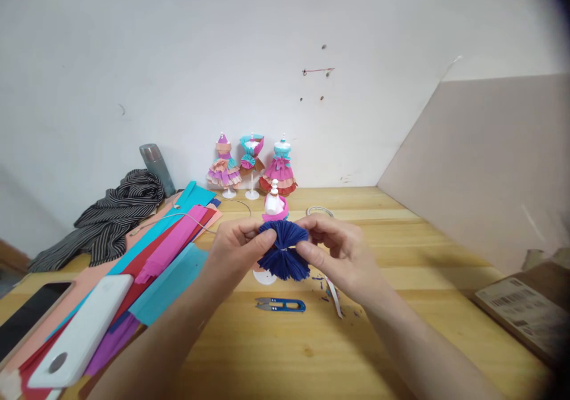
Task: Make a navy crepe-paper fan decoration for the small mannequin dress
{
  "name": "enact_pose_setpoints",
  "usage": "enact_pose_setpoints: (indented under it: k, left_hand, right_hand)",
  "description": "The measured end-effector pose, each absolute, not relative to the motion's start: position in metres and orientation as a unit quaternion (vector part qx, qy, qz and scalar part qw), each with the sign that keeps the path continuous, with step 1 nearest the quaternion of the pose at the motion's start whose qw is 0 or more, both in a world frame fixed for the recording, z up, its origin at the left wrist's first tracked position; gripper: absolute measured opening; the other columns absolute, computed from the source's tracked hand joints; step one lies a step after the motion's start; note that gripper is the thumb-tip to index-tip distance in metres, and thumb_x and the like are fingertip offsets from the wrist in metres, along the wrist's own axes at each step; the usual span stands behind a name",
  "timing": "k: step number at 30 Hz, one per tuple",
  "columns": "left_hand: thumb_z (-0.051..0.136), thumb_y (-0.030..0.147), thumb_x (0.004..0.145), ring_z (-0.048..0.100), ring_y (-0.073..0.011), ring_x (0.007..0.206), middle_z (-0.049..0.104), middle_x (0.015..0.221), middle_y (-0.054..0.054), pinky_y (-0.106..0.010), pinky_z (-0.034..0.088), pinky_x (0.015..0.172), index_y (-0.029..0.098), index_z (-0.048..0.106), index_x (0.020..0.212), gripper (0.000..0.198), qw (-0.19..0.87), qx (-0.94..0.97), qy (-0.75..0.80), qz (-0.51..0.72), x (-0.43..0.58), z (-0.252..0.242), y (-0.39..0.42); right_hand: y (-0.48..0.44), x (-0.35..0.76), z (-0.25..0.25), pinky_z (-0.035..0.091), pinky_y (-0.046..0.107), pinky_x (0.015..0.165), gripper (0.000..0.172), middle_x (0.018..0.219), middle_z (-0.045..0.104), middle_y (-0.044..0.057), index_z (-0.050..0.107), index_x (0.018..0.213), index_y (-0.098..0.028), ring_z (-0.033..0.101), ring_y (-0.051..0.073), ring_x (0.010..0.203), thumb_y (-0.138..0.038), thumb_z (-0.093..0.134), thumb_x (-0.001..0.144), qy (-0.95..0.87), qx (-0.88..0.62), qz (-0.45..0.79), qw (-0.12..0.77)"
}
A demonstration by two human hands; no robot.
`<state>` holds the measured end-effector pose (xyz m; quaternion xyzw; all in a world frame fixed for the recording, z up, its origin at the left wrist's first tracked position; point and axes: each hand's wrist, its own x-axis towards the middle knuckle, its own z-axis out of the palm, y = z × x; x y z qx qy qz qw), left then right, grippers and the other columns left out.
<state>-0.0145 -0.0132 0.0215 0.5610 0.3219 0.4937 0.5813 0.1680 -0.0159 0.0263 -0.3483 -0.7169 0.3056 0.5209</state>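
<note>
A dark blue pleated paper fan piece (285, 264) is held up above the wooden table, spread into an upper and a lower half that meet at the middle. My left hand (243, 248) pinches its upper left edge between thumb and fingers. On the right side, my right hand (332, 251) grips the edge in the same way. Just behind the paper stands a small white mannequin (275, 203) with a pink band, its lower part mostly hidden. Blue thread snips (280, 305) lie on the table below the hands.
Three small mannequins in paper dresses (279, 165) stand by the wall. Coloured paper sheets (169, 287), a white device (82, 332), a phone (31, 317), striped cloth (120, 210) and a flask (158, 167) are left. A cardboard box (528, 311) sits right; scraps (333, 296) lie near my right hand.
</note>
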Motion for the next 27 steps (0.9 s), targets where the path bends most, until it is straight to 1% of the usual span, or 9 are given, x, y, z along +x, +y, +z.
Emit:
enact_pose_setpoints:
  k: [3, 5, 10, 12, 14, 16, 17, 22, 27]
  left_hand:
    - [0.073, 0.039, 0.077, 0.057, -0.0121, 0.059, 0.065, 0.066, -0.003, -0.024, 0.046, 0.059, 0.012, 0.073, 0.078, 0.027, 0.566, 0.58, 0.321, 0.49, -0.012, 0.02, -0.015]
    - [0.071, 0.038, 0.079, 0.054, -0.0107, 0.057, 0.063, 0.063, -0.001, -0.023, 0.044, 0.056, 0.012, 0.072, 0.075, 0.026, 0.549, 0.585, 0.335, 0.495, -0.01, 0.02, -0.015]
    - [0.069, 0.031, 0.078, 0.05, -0.0086, 0.053, 0.056, 0.057, 0.001, -0.021, 0.041, 0.054, 0.012, 0.067, 0.068, 0.021, 0.536, 0.57, 0.354, 0.512, -0.007, 0.021, -0.014]
    - [0.069, 0.028, 0.077, 0.051, -0.0085, 0.055, 0.057, 0.059, 0.001, -0.02, 0.042, 0.054, 0.012, 0.068, 0.069, 0.018, 0.548, 0.567, 0.337, 0.514, -0.006, 0.022, -0.015]
    - [0.069, 0.03, 0.078, 0.054, -0.0094, 0.058, 0.061, 0.064, 0.0, -0.021, 0.045, 0.057, 0.013, 0.071, 0.08, 0.017, 0.575, 0.562, 0.302, 0.512, -0.007, 0.022, -0.017]
    - [0.072, 0.033, 0.078, 0.059, -0.0112, 0.065, 0.066, 0.073, -0.002, -0.022, 0.049, 0.061, 0.015, 0.072, 0.091, 0.023, 0.591, 0.56, 0.272, 0.513, -0.007, 0.023, -0.019]
    - [0.075, 0.033, 0.076, 0.06, -0.0118, 0.067, 0.067, 0.076, -0.002, -0.022, 0.051, 0.063, 0.015, 0.073, 0.093, 0.025, 0.591, 0.561, 0.27, 0.513, -0.007, 0.023, -0.019]
    - [0.081, 0.032, 0.07, 0.06, -0.011, 0.06, 0.067, 0.068, -0.002, -0.023, 0.054, 0.06, 0.012, 0.075, 0.078, 0.022, 0.578, 0.549, 0.318, 0.514, -0.003, 0.021, -0.018]
    - [0.082, 0.035, 0.068, 0.062, -0.013, 0.06, 0.068, 0.065, -0.002, -0.025, 0.054, 0.059, 0.012, 0.074, 0.076, 0.025, 0.578, 0.515, 0.322, 0.545, -0.003, 0.017, -0.015]
  right_hand:
    - [-0.014, 0.166, 0.027, 0.039, 0.026, 0.051, 0.012, 0.06, 0.059, 0.0, 0.067, 0.071, -0.017, 0.048, 0.013, 0.055, -0.027, 0.065, 0.078, -0.734, -0.346, 0.265, 0.52]
    - [-0.014, 0.166, 0.025, 0.038, 0.025, 0.049, 0.015, 0.058, 0.058, 0.0, 0.065, 0.067, -0.018, 0.048, 0.012, 0.054, -0.026, 0.065, 0.079, -0.715, -0.348, 0.28, 0.537]
    - [-0.013, 0.166, 0.018, 0.041, 0.023, 0.049, 0.012, 0.06, 0.06, -0.002, 0.068, 0.069, -0.019, 0.05, 0.011, 0.053, -0.024, 0.067, 0.08, -0.657, -0.348, 0.309, 0.593]
    - [-0.013, 0.166, 0.015, 0.042, 0.023, 0.049, 0.011, 0.061, 0.061, -0.002, 0.069, 0.07, -0.019, 0.051, 0.011, 0.053, -0.023, 0.068, 0.08, -0.653, -0.343, 0.309, 0.6]
    - [-0.013, 0.165, 0.014, 0.042, 0.023, 0.049, 0.01, 0.062, 0.062, -0.001, 0.07, 0.072, -0.019, 0.052, 0.011, 0.054, -0.023, 0.067, 0.081, -0.661, -0.337, 0.304, 0.598]
    - [-0.014, 0.163, 0.014, 0.041, 0.023, 0.049, 0.008, 0.062, 0.063, -0.001, 0.071, 0.074, -0.019, 0.052, 0.011, 0.054, -0.022, 0.067, 0.081, -0.674, -0.331, 0.291, 0.593]
    - [-0.014, 0.163, 0.014, 0.041, 0.024, 0.049, 0.008, 0.062, 0.063, -0.001, 0.071, 0.074, -0.019, 0.052, 0.011, 0.054, -0.022, 0.067, 0.081, -0.683, -0.328, 0.283, 0.589]
    - [-0.016, 0.161, 0.015, 0.039, 0.025, 0.049, 0.008, 0.059, 0.061, -0.001, 0.071, 0.072, -0.02, 0.051, 0.012, 0.053, -0.02, 0.068, 0.08, -0.697, -0.319, 0.252, 0.591]
    - [-0.016, 0.16, 0.011, 0.04, 0.025, 0.049, 0.01, 0.058, 0.06, -0.001, 0.071, 0.073, -0.019, 0.051, 0.012, 0.052, -0.024, 0.068, 0.081, -0.677, -0.335, 0.269, 0.597]
